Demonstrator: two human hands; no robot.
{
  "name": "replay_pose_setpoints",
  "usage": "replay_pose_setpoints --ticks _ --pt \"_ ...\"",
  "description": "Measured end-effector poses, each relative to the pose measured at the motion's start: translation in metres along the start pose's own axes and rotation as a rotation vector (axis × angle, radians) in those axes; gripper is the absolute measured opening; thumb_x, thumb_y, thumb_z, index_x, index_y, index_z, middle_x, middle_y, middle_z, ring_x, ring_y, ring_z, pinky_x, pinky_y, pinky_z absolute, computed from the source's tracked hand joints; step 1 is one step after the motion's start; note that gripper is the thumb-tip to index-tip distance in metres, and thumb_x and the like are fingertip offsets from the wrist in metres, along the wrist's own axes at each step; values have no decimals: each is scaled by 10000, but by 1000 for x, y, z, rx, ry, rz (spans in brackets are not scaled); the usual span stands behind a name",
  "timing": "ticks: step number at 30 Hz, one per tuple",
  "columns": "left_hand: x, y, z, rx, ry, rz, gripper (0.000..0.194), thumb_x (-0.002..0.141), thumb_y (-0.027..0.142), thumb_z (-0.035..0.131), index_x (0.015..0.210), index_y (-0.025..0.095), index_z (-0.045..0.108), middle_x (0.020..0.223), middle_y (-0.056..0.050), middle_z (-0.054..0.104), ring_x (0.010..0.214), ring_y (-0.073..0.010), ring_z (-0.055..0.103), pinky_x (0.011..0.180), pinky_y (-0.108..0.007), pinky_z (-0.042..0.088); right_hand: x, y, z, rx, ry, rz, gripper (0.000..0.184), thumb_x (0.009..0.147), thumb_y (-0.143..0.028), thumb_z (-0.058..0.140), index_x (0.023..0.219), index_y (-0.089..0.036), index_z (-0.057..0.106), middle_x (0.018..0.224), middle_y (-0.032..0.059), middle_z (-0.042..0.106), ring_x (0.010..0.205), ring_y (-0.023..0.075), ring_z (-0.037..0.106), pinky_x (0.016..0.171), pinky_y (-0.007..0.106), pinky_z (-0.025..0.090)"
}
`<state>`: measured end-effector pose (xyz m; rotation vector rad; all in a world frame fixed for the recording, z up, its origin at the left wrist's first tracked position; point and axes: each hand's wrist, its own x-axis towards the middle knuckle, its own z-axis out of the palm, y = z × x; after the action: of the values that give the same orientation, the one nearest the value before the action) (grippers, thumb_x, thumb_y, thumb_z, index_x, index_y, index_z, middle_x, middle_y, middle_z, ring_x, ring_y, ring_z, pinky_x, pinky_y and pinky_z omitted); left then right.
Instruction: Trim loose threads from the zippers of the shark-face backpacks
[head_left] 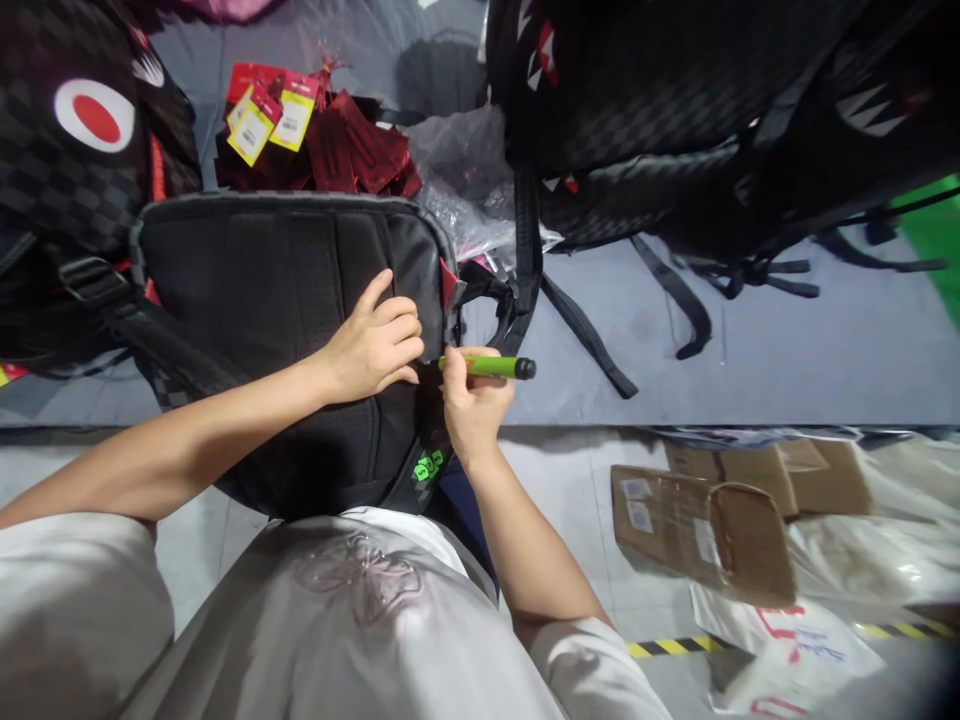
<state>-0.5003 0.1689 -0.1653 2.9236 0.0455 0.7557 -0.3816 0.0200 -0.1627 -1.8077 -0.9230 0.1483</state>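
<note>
**Counted Piece by Piece**

Count one left hand (379, 345), one right hand (476, 410) and one green marker (491, 367). Add one black backpack (262, 270) beneath the hands, plus a second backpack (45, 190) at far left, showing one red-and-white eye (95, 116). Number at least three yellow-and-white tags (294, 118). Note more than one dark bag (645, 110) at upper right, too overlapped for an exact figure. Tally one table (795, 350), at least two cardboard boxes (667, 530), three white labels (705, 540) on the front box, and one red-printed white bag (757, 650).

Head-worn camera, looking forward and down
</note>
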Motion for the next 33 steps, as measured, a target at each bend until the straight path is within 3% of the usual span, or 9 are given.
replay_pose_setpoints --ticks 10,17,26,30,33 --pt "0 0 -1 40 -27 0 271 956 443 541 876 223 677 960 -28 662 1111 -231 570 1235 -615 226 4 -1 2 -4 -24 36 285 933 -446 585 824 -184 613 678 -14 630 527 117 579 505 246 487" --pt "-1 0 0 57 42 35 297 927 480 597 876 194 664 945 -38 659 1085 -237 576 1218 -625 261 6 -3 1 -30 -40 34 279 934 -432 581 807 -185 610 680 -14 628 519 115 573 497 244 480" --pt "-1 2 -1 47 -46 -13 250 933 448 597 891 211 663 977 -30 668 1108 -227 567 1233 -599 242 5 -4 2 -6 -52 46 283 929 -437 582 805 -184 617 691 -2 641 539 126 589 521 251 496" --pt "4 4 -11 135 -16 24 301 903 490 632 867 192 652 938 -38 678 1052 -245 583 1197 -618 274 5 -2 0 4 -38 22 286 928 -440 582 805 -184 618 678 -6 635 551 128 593 531 250 494" --pt "20 2 -29 198 -151 64 322 791 466 769 821 166 654 844 -46 682 942 -256 615 1089 -555 404 1 -1 -6 25 -33 11 279 924 -417 590 766 -188 598 589 -33 580 498 119 561 494 240 473"
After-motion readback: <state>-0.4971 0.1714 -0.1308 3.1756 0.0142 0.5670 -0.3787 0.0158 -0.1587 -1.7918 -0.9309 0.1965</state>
